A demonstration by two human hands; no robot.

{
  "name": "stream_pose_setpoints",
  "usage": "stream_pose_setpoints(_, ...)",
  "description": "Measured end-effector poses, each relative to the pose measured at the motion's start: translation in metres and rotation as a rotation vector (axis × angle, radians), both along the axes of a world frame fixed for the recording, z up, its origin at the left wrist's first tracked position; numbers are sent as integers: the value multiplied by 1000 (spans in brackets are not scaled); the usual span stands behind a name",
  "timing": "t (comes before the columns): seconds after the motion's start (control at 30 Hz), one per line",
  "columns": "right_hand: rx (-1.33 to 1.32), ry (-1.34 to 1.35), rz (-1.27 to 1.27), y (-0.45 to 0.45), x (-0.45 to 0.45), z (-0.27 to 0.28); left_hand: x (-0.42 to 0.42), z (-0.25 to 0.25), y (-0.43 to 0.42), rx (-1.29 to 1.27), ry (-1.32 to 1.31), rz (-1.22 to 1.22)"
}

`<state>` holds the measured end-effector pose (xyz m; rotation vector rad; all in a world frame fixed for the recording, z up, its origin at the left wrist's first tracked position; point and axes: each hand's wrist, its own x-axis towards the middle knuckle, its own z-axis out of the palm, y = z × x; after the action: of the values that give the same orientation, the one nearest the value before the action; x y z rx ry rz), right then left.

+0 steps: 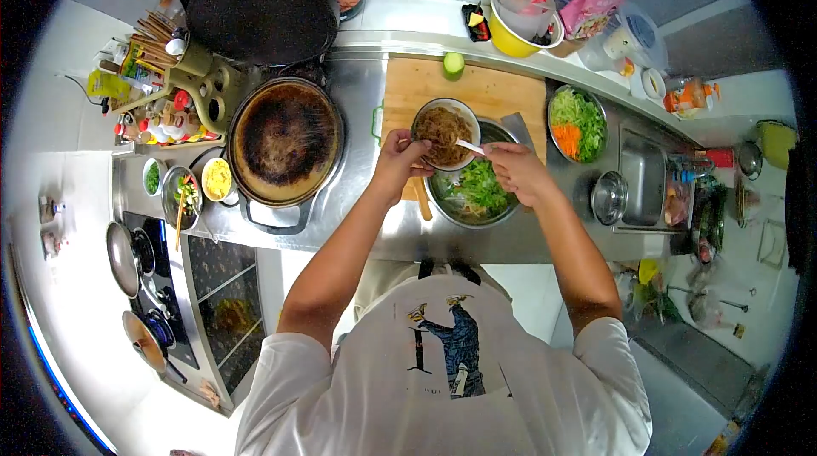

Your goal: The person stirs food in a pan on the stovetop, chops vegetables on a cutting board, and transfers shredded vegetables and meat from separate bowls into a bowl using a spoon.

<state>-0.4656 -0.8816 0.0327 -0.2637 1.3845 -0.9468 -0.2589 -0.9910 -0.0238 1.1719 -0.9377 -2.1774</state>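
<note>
My left hand point(400, 163) grips the left rim of a white bowl point(416, 126) filled with a brown, stringy food point(444, 130). In my right hand point(516, 172) is a pale spoon point(471, 148), its tip at the bowl's right edge over the brown food. Below the bowl stands a metal basin point(451, 215) with leafy greens point(477, 188) and pale shreds in it; the bowl overlaps its upper left rim. Behind lies a wooden cutting board point(408, 81) carrying a piece of green vegetable point(454, 64). A cleaver blade point(516, 126) shows beside the basin.
A large browned round pan point(285, 141) sits to the left, with a black griddle point(262, 17) behind. At right are a bowl of shredded vegetables point(577, 124), an empty metal bowl point(609, 198) and a sink point(642, 179). Small food bowls and seasonings stand far left.
</note>
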Motion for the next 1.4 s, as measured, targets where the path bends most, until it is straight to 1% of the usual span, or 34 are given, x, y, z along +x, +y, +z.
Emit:
stream_pose_setpoints(0.1, 9, -21, -75, 6, -2, 1, -1, 1, 2, 26, 14, -11)
stream_pose_setpoints(0.3, -34, -14, -71, 23, -13, -5, -10, -1, 4, 58, 26, -48)
stream_pose_setpoints(0.37, -26, -25, -104, 28, -14, -7, -13, -4, 5, 75, 39, -68)
stream_pose_setpoints(0.53, -17, -61, -173, 38, -14, -6, -17, -9, 6, 60, 61, -127)
stream_pose_setpoints(0.7, -39, -29, -217, 50, -13, -9, -22, -14, 5, 36, 58, -162)
stream_pose_setpoints(0.83, -1, -29, -271, 53, -7, 3, -23, -10, 6, 41, 52, -183)
stream_pose_setpoints(0.9, -34, 199, -214, 54, -3, 4, -24, -12, 4, 33, 47, -198)
stream_pose_setpoints(0.93, -34, 201, -219, 54, 1, 5, -24, -12, 4, 27, 40, -205)
stream_pose_setpoints(1.0, -299, 887, 14, 55, 9, 5, -24, -10, 3, 30, 40, -217)
stream_pose_setpoints(1.03, -299, 893, 11, 55, 11, 12, -25, -10, 2, 30, 41, -222)
stream_pose_setpoints(1.1, -270, 1004, 66, 56, 14, 31, -25, -13, 1, 24, 35, -231)
stream_pose_setpoints(1.13, -270, 1005, 67, 58, 15, 37, -25, -12, 1, 19, 25, -239)
stream_pose_setpoints(1.2, -192, 1178, 188, 63, 16, 49, -24, -11, 1, 22, 23, -237)
stream_pose_setpoints(1.23, -192, 1181, 190, 63, 17, 56, -24, -8, 0, 25, 19, -235)
stream_pose_setpoints(1.3, -69, 1120, 290, 61, 20, 65, -23, -5, 0, 23, 24, -230)
stream_pose_setpoints(1.33, -69, 1121, 293, 59, 21, 65, -22, -5, 0, 20, 25, -227)
stream_pose_setpoints(1.4, -109, 1140, 398, 52, 26, 64, -22, -7, -2, 10, 20, -263)
